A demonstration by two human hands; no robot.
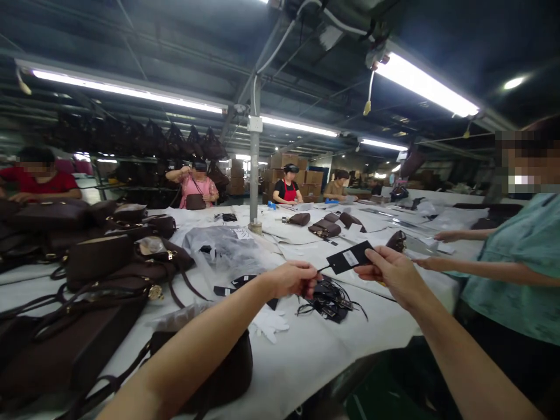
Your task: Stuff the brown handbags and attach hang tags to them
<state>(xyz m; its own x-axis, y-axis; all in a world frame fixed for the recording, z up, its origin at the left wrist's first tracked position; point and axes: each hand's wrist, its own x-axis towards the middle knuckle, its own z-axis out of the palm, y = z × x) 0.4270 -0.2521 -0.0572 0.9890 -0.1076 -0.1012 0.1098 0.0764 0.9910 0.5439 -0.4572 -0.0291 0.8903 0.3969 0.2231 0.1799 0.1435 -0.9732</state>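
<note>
A black hang tag [349, 257] with a small white label is pinched at its right end by my right hand [387, 271]. From the tag's left end a thin black cord runs to my left hand [297, 280], whose fingers are closed on it. Beneath my hands lies a tangled pile of black tags and cords [332, 300] on the white-covered table [306, 361]. A white glove [269, 324] rests just left of that pile. Below my left forearm stands a dark brown handbag [231, 367], partly hidden by the arm.
Many brown handbags [98, 259] are heaped on the left. Clear plastic bags [219, 245] lie near a metal post [254, 175]. A co-worker in a green top [516, 268] stands close on the right, arms over the table. Other people work along the far side.
</note>
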